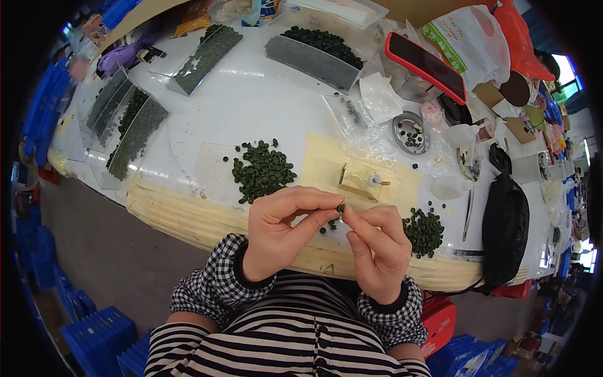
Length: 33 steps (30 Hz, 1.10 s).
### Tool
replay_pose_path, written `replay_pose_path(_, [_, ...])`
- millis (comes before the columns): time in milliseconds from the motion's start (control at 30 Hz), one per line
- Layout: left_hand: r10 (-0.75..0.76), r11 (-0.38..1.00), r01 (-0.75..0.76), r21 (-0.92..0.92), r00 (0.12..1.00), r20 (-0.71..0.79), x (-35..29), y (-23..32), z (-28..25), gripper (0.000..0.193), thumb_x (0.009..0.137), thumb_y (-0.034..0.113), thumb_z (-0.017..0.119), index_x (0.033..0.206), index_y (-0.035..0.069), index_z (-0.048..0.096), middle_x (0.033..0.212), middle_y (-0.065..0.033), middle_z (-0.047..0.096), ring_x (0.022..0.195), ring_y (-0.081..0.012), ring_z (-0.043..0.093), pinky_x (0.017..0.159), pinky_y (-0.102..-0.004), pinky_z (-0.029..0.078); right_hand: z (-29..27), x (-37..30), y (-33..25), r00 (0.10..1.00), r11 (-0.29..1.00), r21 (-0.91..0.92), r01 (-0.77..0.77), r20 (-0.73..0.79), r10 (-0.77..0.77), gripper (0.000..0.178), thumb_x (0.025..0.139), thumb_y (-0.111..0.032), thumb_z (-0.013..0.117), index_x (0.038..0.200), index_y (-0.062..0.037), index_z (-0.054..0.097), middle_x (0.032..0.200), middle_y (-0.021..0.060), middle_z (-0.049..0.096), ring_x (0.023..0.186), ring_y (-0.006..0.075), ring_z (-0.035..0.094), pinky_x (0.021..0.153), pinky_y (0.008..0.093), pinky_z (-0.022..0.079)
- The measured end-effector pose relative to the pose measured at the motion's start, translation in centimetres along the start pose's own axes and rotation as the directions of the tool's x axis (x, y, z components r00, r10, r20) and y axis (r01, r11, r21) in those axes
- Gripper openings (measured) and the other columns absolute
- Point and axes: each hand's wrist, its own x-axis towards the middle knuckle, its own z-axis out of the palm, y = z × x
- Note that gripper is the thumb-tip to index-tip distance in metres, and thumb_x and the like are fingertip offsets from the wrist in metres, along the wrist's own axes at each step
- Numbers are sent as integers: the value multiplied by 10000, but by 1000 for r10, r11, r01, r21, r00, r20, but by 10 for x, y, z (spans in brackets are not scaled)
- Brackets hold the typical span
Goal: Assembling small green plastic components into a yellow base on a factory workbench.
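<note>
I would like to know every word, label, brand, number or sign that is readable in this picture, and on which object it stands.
White plastic bag: printed lettering, which I do not copy.
Blue-and-yellow packet: print too small to read.
Red stool: pale marks, unclear whether they are writing.
Red-cased phone: dark screen, no readable text.
Green pieces: no readable text.

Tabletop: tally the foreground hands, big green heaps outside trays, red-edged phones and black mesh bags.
Left hand, right hand: 2
Left green heap, right green heap: 2
Red-edged phone: 1
Black mesh bag: 1
Total: 6
</note>
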Motion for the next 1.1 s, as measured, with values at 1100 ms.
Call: replay_pose_path(1100, [-42,997,44,-61,999,33,0,4,-1,178,848,-105,650,1010,-41,684,984,-152,696,883,-166,670,780,-258,537,-1,-4,5,1000,997,81,11,5,-12,367,761,6,728,1125,-42,711,887,64,640,790,227,561,723,316,454])
